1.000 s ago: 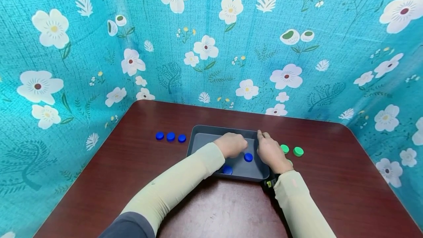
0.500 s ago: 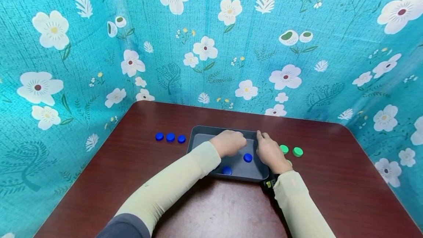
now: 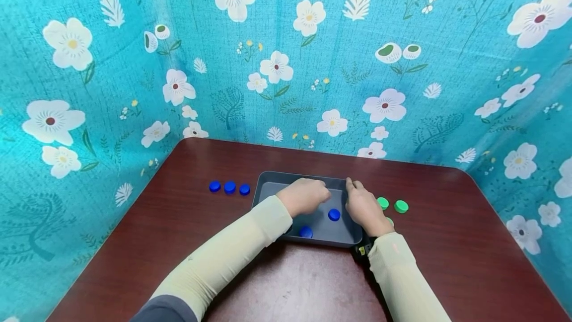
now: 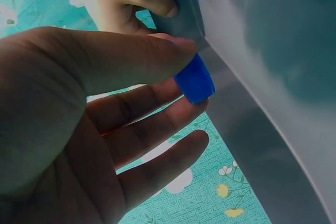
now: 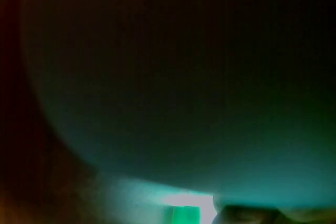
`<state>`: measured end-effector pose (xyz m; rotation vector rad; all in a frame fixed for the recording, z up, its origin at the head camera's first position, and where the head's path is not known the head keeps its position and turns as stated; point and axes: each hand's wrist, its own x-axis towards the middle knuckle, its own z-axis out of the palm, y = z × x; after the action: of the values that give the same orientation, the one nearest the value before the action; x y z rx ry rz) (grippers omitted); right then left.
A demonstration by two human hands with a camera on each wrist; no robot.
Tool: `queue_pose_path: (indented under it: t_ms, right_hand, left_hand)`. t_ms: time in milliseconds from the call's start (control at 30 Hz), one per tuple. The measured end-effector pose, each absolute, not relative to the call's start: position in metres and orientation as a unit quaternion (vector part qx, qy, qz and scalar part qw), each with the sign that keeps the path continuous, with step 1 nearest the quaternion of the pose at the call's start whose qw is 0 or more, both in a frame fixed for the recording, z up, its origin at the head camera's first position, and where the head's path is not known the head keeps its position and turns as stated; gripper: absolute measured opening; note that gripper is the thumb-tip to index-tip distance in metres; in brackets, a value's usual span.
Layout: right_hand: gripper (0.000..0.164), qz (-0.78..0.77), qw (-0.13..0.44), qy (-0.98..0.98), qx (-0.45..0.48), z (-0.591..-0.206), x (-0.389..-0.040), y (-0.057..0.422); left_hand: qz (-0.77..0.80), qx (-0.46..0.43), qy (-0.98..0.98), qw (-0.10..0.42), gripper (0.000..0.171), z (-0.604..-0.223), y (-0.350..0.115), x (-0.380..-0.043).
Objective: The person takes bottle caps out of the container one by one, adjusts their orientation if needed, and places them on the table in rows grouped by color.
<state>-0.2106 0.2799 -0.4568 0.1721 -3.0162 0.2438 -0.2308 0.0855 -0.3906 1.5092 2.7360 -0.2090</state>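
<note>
In the left wrist view, my left hand point(image 3: 304, 197) pinches a blue bottle cap point(image 4: 195, 80) between thumb and fingertips. It holds the cap over the dark grey tray point(image 3: 277, 177), near a wall; the head view hides this cap behind the hand. Two more blue caps lie on the tray floor, one right of centre point(image 3: 333, 214) and one by the front wall point(image 3: 306, 232). My right hand point(image 3: 365, 208) grips the right rim of the tray, fingers toward its far corner. The right wrist view is mostly dark and blurred.
Three blue caps point(image 3: 230, 187) stand in a row on the brown table point(image 3: 201, 242), left of the tray. Green caps point(image 3: 401, 206) lie to its right, one partly hidden by the right hand. A blue floral curtain point(image 3: 330, 63) hangs behind the table.
My left hand has shifted slightly left above the tray. The right hand keeps its place on the rim, and the caps in the tray and on the table stay put.
</note>
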Motion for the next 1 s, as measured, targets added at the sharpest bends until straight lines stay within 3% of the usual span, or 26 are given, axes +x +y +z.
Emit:
queue_pose_path:
  t_ms: [1000]
  right_hand:
    - [0.063, 0.075, 0.053, -0.994, 0.051, -0.459, -0.210, 0.279]
  left_hand:
    - [-0.037, 0.466, 0.884, -0.010, 0.022, -0.389, 0.059, -0.227]
